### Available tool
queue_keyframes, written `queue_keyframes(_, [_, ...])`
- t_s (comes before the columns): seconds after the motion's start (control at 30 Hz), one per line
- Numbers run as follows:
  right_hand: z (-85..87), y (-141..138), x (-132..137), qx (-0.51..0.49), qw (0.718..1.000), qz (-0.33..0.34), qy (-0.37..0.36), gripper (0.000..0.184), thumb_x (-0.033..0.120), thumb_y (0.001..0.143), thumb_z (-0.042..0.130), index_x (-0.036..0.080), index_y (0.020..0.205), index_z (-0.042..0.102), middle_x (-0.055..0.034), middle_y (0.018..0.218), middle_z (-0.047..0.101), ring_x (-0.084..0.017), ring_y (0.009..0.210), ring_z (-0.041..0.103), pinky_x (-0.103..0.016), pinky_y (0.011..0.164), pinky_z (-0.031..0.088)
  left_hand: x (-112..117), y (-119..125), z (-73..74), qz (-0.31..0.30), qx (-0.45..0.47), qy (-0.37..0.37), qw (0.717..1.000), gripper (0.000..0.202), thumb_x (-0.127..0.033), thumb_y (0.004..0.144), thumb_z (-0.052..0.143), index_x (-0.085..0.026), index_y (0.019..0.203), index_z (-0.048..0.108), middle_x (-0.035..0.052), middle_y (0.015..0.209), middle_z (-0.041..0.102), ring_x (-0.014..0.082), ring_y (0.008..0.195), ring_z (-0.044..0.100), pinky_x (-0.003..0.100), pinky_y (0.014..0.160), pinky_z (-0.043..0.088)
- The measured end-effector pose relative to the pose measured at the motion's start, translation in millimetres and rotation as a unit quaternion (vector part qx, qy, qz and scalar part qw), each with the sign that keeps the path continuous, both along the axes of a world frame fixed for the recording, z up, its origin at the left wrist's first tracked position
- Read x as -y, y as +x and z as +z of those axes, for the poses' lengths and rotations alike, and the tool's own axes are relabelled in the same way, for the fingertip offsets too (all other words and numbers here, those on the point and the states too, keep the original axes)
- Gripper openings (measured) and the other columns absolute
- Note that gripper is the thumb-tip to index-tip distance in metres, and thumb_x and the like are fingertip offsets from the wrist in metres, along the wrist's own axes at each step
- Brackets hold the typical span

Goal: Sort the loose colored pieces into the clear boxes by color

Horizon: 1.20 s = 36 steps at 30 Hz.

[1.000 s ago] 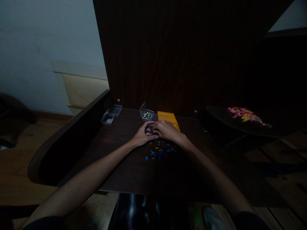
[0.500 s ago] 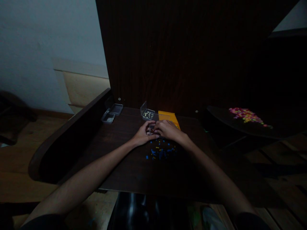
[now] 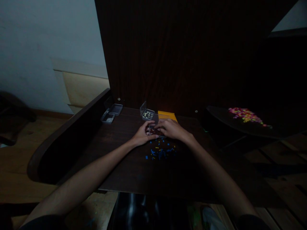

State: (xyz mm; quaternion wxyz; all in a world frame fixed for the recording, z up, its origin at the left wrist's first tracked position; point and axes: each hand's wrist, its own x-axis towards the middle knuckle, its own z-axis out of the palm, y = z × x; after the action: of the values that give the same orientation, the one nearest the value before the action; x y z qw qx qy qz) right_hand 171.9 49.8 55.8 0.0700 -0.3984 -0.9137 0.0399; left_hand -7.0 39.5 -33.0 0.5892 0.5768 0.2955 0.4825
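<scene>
My left hand (image 3: 142, 134) curves round the left side of a small clear plastic box (image 3: 153, 129), thumb along the near edge and fingers behind it. Over the right part of this box is my right hand (image 3: 172, 129), its fingers bent down and drawn together at the opening. Whatever those fingertips hold is too small and dark to make out. Small dark reddish bits seem to lie inside the box. Just in front of it, a scatter of blue and yellow pieces (image 3: 161, 154) covers the dark wooden surface (image 3: 124, 172).
Behind my hands stand an open clear box of pale pieces (image 3: 148, 114) and a yellow-orange case (image 3: 166, 115). Another open clear box (image 3: 108, 118) lies left, near the raised side board (image 3: 69, 137). Pink and yellow pieces (image 3: 246, 115) lie on a ledge at right.
My right hand has shifted slightly right, and its fingers have lifted a little, showing more of the box's inside. The left hand keeps its place round the box.
</scene>
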Motion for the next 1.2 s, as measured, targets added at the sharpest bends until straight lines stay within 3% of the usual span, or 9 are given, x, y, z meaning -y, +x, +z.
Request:
queue_keyframes(0.4, [-10.7, 7, 9, -0.007, 1.0, -0.006, -0.008, 0.03, 0.013, 0.086, 0.053, 0.022, 0.108, 0.072, -0.0059, 0.097, 0.063, -0.017, 0.086, 0.057, -0.027, 0.075, 0.041, -2, -1, -2.5, 0.004, -0.005, -0.003, 1.0, 0.073, -0.021, 0.057, 0.085, -0.021, 0.121, 0.049, 0.0113, 0.126, 0.052, 0.0122, 0.087, 0.06, 0.036, 0.084, 0.052])
queue_keyframes(1.0, [-12.6, 14, 14, -0.015, 1.0, -0.016, -0.005, 0.027, 0.016, 0.088, 0.05, 0.02, 0.104, 0.073, -0.0063, 0.097, 0.065, -0.017, 0.085, 0.058, -0.027, 0.075, 0.042, -1, -1, -1.9, 0.01, 0.004, -0.016, 1.0, 0.071, -0.017, 0.056, 0.084, -0.021, 0.119, 0.049, 0.0098, 0.125, 0.052, 0.0116, 0.087, 0.059, 0.036, 0.085, 0.052])
queue_keyframes(1.13, [-8.5, 21, 17, -0.068, 0.998, -0.015, 0.004, 0.027, 0.015, 0.087, 0.051, 0.019, 0.103, 0.072, -0.0062, 0.093, 0.064, -0.016, 0.082, 0.057, -0.027, 0.073, 0.042, 0, -1, 0.6, 0.012, -0.002, -0.02, 1.0, 0.071, -0.015, 0.057, 0.083, -0.021, 0.119, 0.049, 0.0106, 0.125, 0.052, 0.0121, 0.087, 0.06, 0.037, 0.085, 0.052])
queue_keyframes(1.2, [-6.0, 28, 20, -0.121, 0.992, 0.003, -0.027, 0.024, 0.018, 0.085, 0.054, 0.017, 0.1, 0.073, -0.0056, 0.087, 0.064, -0.014, 0.075, 0.056, -0.026, 0.069, 0.042, 0, -1, 1.6, 0.016, -0.008, -0.017, 1.0, 0.071, -0.015, 0.057, 0.083, -0.02, 0.119, 0.049, 0.0113, 0.126, 0.052, 0.0123, 0.087, 0.06, 0.036, 0.084, 0.052])
